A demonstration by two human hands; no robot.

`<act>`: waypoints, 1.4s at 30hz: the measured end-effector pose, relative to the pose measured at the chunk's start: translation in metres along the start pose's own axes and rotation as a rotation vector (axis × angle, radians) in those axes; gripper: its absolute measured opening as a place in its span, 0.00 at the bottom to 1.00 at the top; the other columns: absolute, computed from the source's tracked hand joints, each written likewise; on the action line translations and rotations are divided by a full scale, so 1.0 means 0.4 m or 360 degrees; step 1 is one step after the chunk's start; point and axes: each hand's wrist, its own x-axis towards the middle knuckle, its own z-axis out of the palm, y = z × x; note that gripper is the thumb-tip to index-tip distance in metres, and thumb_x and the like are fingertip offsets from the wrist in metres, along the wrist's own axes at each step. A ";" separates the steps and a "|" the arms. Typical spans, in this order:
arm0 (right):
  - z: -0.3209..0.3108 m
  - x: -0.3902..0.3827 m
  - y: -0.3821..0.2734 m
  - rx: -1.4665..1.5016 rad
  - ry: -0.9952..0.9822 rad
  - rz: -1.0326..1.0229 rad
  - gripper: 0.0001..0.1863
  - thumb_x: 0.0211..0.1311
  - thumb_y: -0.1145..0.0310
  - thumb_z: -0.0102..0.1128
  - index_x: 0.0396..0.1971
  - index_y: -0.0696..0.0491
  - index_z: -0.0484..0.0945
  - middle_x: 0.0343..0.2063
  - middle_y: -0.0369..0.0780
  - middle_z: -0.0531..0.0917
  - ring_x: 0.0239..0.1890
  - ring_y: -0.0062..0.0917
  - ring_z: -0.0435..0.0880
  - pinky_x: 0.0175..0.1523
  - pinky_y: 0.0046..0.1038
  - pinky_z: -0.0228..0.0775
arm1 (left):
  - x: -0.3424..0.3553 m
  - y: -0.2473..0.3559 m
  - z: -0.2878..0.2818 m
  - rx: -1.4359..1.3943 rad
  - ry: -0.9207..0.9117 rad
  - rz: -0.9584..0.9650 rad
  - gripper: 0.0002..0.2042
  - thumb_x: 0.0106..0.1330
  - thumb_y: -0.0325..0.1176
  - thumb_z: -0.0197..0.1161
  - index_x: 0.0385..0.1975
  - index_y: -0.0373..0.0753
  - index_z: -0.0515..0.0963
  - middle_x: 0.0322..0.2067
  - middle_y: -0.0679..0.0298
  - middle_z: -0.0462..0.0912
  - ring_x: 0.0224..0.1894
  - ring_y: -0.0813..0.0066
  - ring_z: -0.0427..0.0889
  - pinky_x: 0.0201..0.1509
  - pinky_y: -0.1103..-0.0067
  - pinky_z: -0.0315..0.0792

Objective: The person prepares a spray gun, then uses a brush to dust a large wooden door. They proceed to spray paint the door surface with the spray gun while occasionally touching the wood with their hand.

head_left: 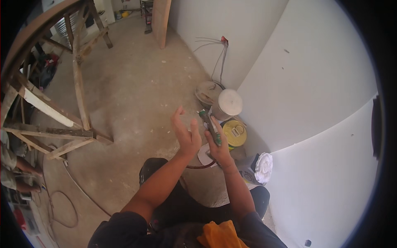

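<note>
My right hand (219,146) holds a slim green tool (210,126), perhaps a cutter, upright at an angle. My left hand (186,136) is just to its left, fingers apart and slightly bent, holding nothing. Beyond them stand a pale round can (229,102) and a lidded pail (204,91). A yellow-lidded tin (236,130) is right of my right hand. A white flat item (204,155) lies beneath it, with a dark red hose (198,167) beside it. A square container (250,163) with crumpled white stuff on top stands lower right.
A wooden scaffold (78,95) stands at left, with cables (74,186) on the floor and another person's legs (22,169) below it. A white wall (314,91) lines the right, wires (223,53) hanging from it. A wooden door panel (161,20) is at the back.
</note>
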 end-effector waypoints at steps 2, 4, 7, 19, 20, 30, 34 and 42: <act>-0.015 0.004 0.011 -0.0024 0.0020 -0.0044 0.30 0.75 0.74 0.64 0.73 0.62 0.69 0.63 0.54 0.82 0.64 0.39 0.83 0.70 0.34 0.69 | -0.001 -0.001 0.015 0.0011 -0.0005 0.0016 0.28 0.77 0.37 0.59 0.69 0.24 0.64 0.58 0.44 0.72 0.60 0.49 0.72 0.70 0.58 0.62; -0.028 0.019 0.008 -0.0048 -0.0010 0.0020 0.29 0.75 0.73 0.64 0.73 0.62 0.70 0.64 0.55 0.81 0.66 0.40 0.82 0.71 0.35 0.68 | -0.003 -0.012 0.018 0.0077 -0.0006 -0.0046 0.27 0.77 0.37 0.59 0.68 0.24 0.66 0.58 0.44 0.73 0.61 0.48 0.72 0.70 0.58 0.62; -0.026 0.035 -0.043 -0.0202 0.0034 -0.0103 0.29 0.76 0.71 0.63 0.72 0.63 0.70 0.64 0.54 0.82 0.66 0.40 0.81 0.71 0.35 0.68 | -0.033 -0.043 -0.033 0.0442 -0.0065 -0.0135 0.25 0.77 0.38 0.60 0.67 0.26 0.68 0.58 0.42 0.74 0.63 0.44 0.72 0.71 0.55 0.62; -0.165 0.356 -0.714 -0.0127 -0.0393 0.0164 0.31 0.77 0.74 0.59 0.76 0.63 0.65 0.69 0.55 0.75 0.69 0.40 0.75 0.74 0.37 0.63 | 0.249 0.591 -0.525 0.0920 -0.0962 -0.0864 0.26 0.78 0.45 0.60 0.67 0.35 0.70 0.63 0.41 0.73 0.67 0.36 0.70 0.71 0.52 0.65; -0.152 0.397 -0.784 -0.0018 -0.0438 0.0233 0.31 0.77 0.74 0.59 0.76 0.63 0.64 0.69 0.54 0.75 0.69 0.39 0.75 0.74 0.38 0.64 | 0.293 0.643 -0.555 0.0899 -0.1011 -0.0913 0.25 0.77 0.45 0.60 0.66 0.35 0.71 0.63 0.42 0.72 0.67 0.37 0.71 0.71 0.52 0.66; -0.086 0.510 -1.152 0.0233 -0.1199 0.0396 0.36 0.77 0.71 0.59 0.80 0.56 0.59 0.47 0.40 0.81 0.33 0.19 0.76 0.38 0.22 0.72 | 0.512 0.885 -0.777 0.1394 -0.0754 -0.1804 0.24 0.76 0.50 0.59 0.63 0.40 0.78 0.64 0.45 0.77 0.68 0.41 0.73 0.74 0.53 0.67; -0.085 0.506 -1.180 0.0353 -0.1330 0.0079 0.36 0.77 0.70 0.60 0.80 0.59 0.59 0.42 0.38 0.82 0.25 0.15 0.74 0.29 0.19 0.71 | 0.571 1.024 -0.788 0.1410 -0.0610 -0.2043 0.24 0.76 0.50 0.59 0.63 0.40 0.79 0.63 0.44 0.78 0.68 0.40 0.74 0.74 0.53 0.67; -0.063 0.648 -1.426 0.0648 -0.1523 0.0052 0.33 0.78 0.66 0.59 0.76 0.62 0.63 0.68 0.59 0.74 0.70 0.53 0.75 0.73 0.42 0.67 | 0.548 1.312 -0.745 0.1565 0.0043 -0.2056 0.22 0.74 0.48 0.64 0.60 0.40 0.81 0.62 0.46 0.79 0.67 0.41 0.76 0.72 0.56 0.70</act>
